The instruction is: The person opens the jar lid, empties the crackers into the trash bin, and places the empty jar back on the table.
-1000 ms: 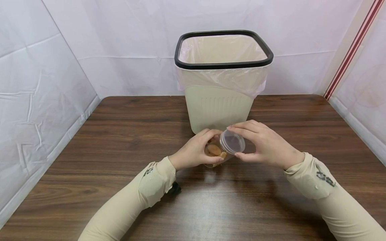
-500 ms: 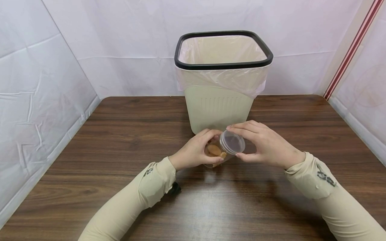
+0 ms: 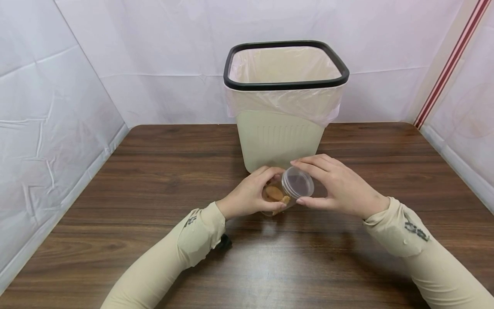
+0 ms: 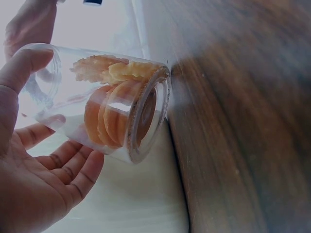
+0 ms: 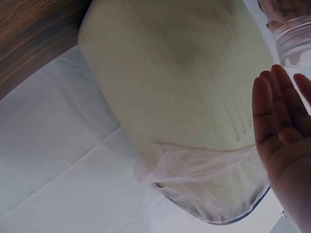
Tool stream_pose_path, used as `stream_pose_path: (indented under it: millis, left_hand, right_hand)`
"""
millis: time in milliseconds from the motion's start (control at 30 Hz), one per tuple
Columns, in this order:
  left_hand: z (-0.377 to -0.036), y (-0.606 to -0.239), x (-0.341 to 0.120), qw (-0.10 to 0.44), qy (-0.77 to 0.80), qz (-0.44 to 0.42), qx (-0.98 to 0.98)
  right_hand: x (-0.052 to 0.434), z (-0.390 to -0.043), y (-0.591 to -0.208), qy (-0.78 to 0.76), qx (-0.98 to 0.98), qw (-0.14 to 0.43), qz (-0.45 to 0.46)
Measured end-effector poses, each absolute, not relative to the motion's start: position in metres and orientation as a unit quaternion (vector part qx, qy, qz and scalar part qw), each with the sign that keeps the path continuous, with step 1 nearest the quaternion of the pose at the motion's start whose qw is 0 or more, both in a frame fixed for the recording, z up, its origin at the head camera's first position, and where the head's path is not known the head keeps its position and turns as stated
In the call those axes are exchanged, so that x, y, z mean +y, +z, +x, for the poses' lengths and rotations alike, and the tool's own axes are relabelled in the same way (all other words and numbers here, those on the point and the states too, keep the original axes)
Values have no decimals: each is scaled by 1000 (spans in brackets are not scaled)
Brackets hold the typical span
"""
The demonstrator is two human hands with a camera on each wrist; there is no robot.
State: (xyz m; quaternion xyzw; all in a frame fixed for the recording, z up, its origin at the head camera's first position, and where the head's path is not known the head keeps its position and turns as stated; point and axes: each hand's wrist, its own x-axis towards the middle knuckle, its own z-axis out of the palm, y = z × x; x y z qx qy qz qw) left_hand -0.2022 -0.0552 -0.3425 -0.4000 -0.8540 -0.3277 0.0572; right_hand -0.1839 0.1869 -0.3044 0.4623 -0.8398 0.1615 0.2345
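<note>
In the head view, my left hand (image 3: 251, 193) grips a clear plastic jar (image 4: 73, 104), thumb on one side and fingers on the other. Inside lie several round brown biscuits (image 4: 114, 116) and some rough, pale yellow pieces (image 4: 116, 70). The jar leans, its top turned to the right and its base low by the table. At the jar's top, the clear round lid (image 3: 300, 182) sits between the thumb and fingertips of my right hand (image 3: 335, 186). The right wrist view shows those fingertips close to the ribbed rim, fairly straight; their exact contact is hard to see.
Behind the hands stands a cream bin (image 3: 279, 137) with a black rim and a pinkish plastic liner (image 3: 285, 101). The dark wooden table (image 3: 173, 159) spreads around it. White sheeting (image 3: 173, 56) hangs behind and at the sides. Something black (image 3: 224, 241) shows beneath the left cuff.
My right thumb has shifted slightly left along the lid's lower edge. The left hand and jar have hardly moved.
</note>
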Motion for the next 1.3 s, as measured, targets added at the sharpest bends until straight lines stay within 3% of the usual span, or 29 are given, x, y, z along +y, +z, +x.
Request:
stream_pose_path:
  millis: [367, 1300]
  left_hand:
    - [-202, -343, -55, 57, -331, -400, -853]
    - [-203, -344, -55, 58, -332, -406, -849]
  right_hand:
    - [182, -179, -304, 142, -863, 257, 411]
    - [180, -174, -306, 142, -891, 227, 368]
